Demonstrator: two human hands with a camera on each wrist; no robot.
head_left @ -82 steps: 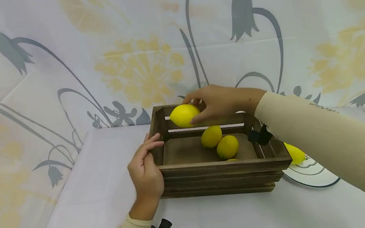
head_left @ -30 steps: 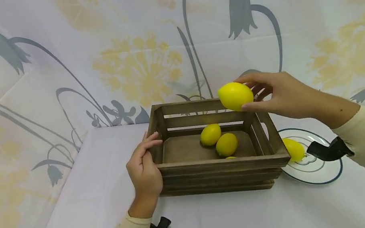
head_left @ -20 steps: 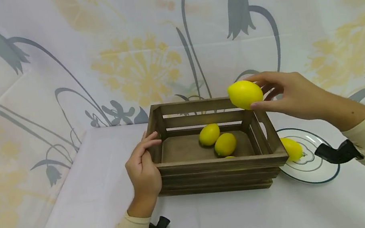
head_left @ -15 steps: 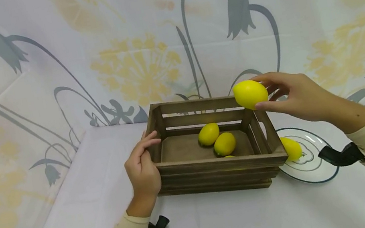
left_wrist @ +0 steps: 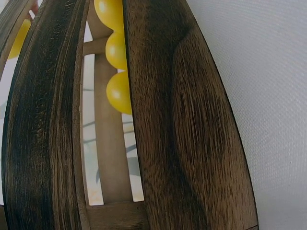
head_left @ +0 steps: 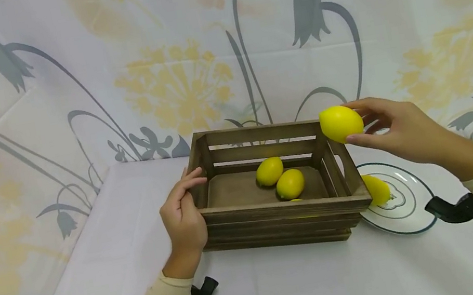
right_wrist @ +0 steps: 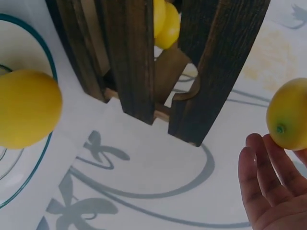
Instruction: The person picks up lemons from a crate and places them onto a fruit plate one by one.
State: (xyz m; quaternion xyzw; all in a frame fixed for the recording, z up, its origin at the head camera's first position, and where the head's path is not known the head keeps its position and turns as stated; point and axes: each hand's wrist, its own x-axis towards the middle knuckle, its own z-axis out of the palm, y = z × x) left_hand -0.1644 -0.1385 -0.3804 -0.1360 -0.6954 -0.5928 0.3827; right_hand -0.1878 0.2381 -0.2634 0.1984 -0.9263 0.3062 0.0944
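Note:
My right hand pinches a yellow lemon between thumb and fingertips, raised above the right end of a dark wooden slatted crate. In the right wrist view the same lemon sits at the fingertips, apart from the crate. My left hand rests against the crate's left end, its fingers laid over the rim. Inside the crate lie a lemon, another lemon touching it, and a third, mostly hidden behind the front wall. The left wrist view shows the crate's slats close up, not the hand.
Right of the crate, a white plate with a dark green rim bears one lemon, partly hidden by the crate. A white cloth covers the table. Behind stands a flower-printed cloth.
My right hand has carried the lemon from above the crate's left part over to its right end, lowering it slightly lately. My left hand has stayed on the crate's left end.

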